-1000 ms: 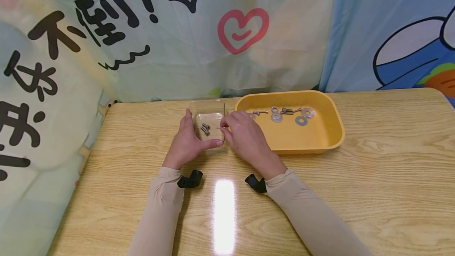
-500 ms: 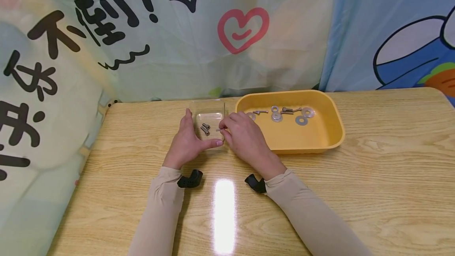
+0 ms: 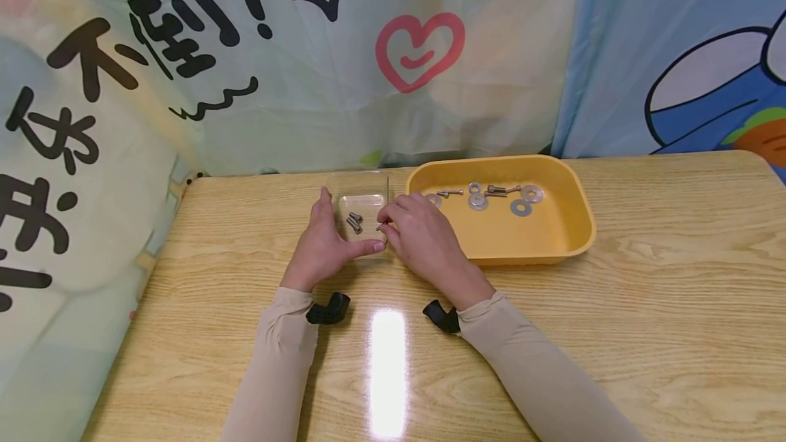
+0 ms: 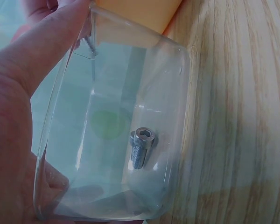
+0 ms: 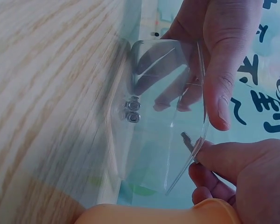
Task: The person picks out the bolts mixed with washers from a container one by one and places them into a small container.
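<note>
My left hand holds a small clear plastic box by its left and near sides, the thumb along the near rim. Several socket head screws lie on the box's floor; one knurled head with a hex socket shows sharply in the left wrist view. At the box's right rim, my right hand pinches a thin metal screw between thumb and fingers. Its threaded end points into the box, while the fingertips cover the other end.
Right of the box stands a yellow tray with several flat washers and loose screws, mostly along its far side. Both rest on a wooden table. A printed cloth hangs behind the table's far edge.
The thin screw in my right fingers has turned from lying level to a slant, and less of it shows. My right hand has shifted slightly; my left hand and the box stay put.
</note>
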`<state>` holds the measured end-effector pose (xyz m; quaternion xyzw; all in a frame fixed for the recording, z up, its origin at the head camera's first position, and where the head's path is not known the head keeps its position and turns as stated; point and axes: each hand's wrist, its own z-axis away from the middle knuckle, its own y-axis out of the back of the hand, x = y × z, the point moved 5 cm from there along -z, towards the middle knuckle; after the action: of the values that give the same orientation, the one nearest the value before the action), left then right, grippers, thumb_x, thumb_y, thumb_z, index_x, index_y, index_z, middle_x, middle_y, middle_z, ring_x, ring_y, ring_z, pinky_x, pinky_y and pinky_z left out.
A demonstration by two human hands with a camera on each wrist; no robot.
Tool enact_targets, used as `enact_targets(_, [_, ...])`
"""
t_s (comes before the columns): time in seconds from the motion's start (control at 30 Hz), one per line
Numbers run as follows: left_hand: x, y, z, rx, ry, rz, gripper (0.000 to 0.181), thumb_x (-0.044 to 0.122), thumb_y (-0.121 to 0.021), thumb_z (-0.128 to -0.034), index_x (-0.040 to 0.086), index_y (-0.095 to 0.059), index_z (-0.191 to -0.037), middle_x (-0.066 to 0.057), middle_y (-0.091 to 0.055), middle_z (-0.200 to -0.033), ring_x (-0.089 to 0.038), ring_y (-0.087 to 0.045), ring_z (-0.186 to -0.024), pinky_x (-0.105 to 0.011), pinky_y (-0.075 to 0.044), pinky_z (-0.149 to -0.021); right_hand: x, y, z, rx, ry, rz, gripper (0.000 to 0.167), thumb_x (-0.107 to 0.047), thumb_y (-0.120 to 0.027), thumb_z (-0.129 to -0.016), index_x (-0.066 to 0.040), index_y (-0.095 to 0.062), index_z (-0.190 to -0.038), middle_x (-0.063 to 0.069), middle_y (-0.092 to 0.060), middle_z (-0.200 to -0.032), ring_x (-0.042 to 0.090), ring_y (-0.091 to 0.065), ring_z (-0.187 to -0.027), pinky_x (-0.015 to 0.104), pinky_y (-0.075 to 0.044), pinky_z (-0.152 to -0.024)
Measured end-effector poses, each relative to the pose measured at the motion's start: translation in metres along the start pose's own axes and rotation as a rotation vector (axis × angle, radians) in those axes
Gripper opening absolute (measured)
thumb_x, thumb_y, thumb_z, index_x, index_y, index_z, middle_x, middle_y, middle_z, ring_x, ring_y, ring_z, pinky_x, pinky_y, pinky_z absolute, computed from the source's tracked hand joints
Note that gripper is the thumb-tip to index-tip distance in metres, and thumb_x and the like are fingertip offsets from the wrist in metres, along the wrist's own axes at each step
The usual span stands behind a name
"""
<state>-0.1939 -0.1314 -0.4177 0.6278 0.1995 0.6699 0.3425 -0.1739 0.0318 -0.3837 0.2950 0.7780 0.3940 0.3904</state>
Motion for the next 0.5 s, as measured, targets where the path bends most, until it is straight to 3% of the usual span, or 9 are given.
enact_targets(0.5, [-0.0003, 0.0000, 0.0000, -0.003, 0.007, 0.004, 0.141, 0.060, -0.086, -0.0700, 0.001, 0.006, -0.160, -0.019, -0.012, -0.165, -0.037, -0.032, -0.144, -0.049, -0.035, -0.113, -0.0006, 0.0009, -0.0003, -0.020, -0.014, 0.011, 0.007, -0.011, -0.073, -0.092, -0.006, -0.074, -0.098, 0.006, -0.069, -0.099, 0.027, -0.060, -0.094, 0.040, -0.052, -0.082])
